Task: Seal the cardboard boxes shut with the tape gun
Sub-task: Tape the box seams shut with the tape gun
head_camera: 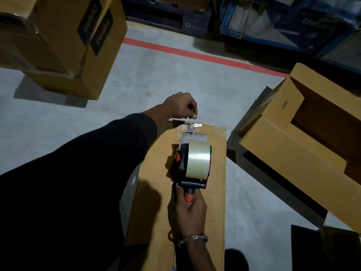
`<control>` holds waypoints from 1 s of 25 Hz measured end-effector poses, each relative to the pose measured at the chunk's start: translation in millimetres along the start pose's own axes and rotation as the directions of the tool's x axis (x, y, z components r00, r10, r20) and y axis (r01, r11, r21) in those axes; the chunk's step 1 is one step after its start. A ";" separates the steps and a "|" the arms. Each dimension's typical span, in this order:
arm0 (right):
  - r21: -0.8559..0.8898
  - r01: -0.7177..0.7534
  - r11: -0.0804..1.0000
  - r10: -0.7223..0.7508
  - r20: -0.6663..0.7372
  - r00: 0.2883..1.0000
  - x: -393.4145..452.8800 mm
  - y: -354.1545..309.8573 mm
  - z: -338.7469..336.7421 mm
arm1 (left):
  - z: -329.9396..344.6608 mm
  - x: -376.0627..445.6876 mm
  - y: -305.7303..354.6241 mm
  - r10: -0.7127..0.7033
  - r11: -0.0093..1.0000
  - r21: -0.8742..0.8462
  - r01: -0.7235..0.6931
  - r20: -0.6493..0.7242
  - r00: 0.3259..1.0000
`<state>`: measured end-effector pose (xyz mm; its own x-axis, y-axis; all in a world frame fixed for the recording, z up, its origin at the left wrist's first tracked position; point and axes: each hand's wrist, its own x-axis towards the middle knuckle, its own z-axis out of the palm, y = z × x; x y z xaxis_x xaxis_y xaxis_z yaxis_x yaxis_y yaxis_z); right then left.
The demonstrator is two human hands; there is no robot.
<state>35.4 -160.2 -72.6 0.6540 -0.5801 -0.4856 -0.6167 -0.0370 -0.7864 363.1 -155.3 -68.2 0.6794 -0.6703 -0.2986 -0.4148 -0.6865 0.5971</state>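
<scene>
A long cardboard box [211, 173] lies flat in front of me, its flaps closed along a centre seam. My right hand [190, 212] grips the orange handle of a black tape gun [192, 163] carrying a roll of clear tape, its front end resting on the box top near the far edge. My left hand [180, 106] reaches over the far end of the box with curled fingers and pinches the free end of the tape [192, 127] at that edge. A short strip of tape runs from the gun to the edge.
An open cardboard box [304, 137] lies tipped on the floor to the right. Stacked brown boxes [64, 45] stand at the back left. Blue cartons [293, 22] line the back behind a red floor line [195, 53]. Bare concrete floor lies between them.
</scene>
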 end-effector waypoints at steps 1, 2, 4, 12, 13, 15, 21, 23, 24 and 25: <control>0.014 0.000 1.000 0.000 -0.004 1.000 1.0 1.5 0.5 | 1.1 1.3 -0.8 -0.008 0.999 0.042 0.008 -0.002 1.000; 0.020 0.004 1.000 -0.004 -0.003 1.000 2.0 3.5 0.9 | 2.6 2.0 -2.1 -0.020 0.997 0.073 0.020 -0.001 1.000; 0.028 0.011 1.000 -0.011 0.018 1.000 3.5 5.2 1.1 | 6.1 4.6 -4.8 -0.053 0.993 0.103 0.050 0.024 0.998; 0.101 -0.038 0.994 0.029 0.090 0.996 5.1 0.3 -3.1 | 14.6 8.6 -16.4 -0.278 0.960 0.033 0.276 0.071 0.958; 0.118 -0.044 0.992 0.033 0.096 0.995 6.0 0.7 -2.8 | 16.1 5.9 -18.8 -0.219 0.975 -0.039 0.220 0.034 0.975; 0.146 -0.065 0.987 0.050 0.101 0.994 7.5 3.9 -1.5 | 18.3 -0.6 -17.9 -0.126 0.967 -0.218 0.130 0.031 0.991; 0.114 -0.130 0.985 0.115 0.128 0.985 7.1 0.5 0.2 | 32.8 -17.4 -27.9 -0.072 0.957 -0.273 0.099 0.107 0.992; 0.084 -0.148 0.985 0.137 0.127 0.982 9.1 -8.3 -1.4 | 41.3 -20.8 -35.2 -0.054 0.967 -0.247 0.054 0.004 0.999; 0.083 -0.169 0.982 0.157 0.139 0.978 10.7 -12.3 -1.4 | 44.4 -20.3 -37.8 -0.054 0.967 -0.250 0.049 -0.015 0.998; 0.094 -0.196 0.976 0.181 0.152 0.972 11.5 -17.5 -1.1 | 46.1 -19.7 -39.5 -0.060 0.965 -0.257 0.055 -0.013 0.998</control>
<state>53.3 -167.0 -64.0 0.5907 -0.4464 -0.6722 -0.6892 0.1542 -0.7080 338.3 -128.1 -120.2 0.7109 -0.6239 -0.3245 -0.2074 -0.6269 0.7510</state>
